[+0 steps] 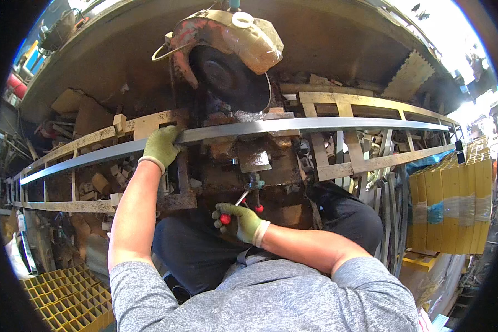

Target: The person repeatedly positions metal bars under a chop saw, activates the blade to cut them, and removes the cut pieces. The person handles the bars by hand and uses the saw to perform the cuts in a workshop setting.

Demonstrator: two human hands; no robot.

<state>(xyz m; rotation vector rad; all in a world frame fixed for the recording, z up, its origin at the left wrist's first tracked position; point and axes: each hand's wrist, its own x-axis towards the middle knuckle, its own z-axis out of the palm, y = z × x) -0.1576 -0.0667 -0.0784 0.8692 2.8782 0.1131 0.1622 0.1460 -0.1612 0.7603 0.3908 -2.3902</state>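
A long grey metal bar [337,124] runs from left to right across the cutting machine, lying over frames on both sides. My left hand [161,146], in a green glove, is closed around the bar left of the machine's middle. My right hand [243,222], gloved too, closes on a clamp lever [242,198] with a red ball knob [225,219] at its end. A second red knob [259,208] shows just right of it. Above the bar is a large dark cutting disc [221,77] under a worn red and beige guard [205,27]; the disc appears raised behind the bar.
Slatted metal support frames [365,164] extend to both sides, with offcuts in and under them. Yellow grating panels [448,205] are stacked at the right; more yellow grating [66,299] lies lower left. A curved brown metal shield [337,44] stands behind the machine.
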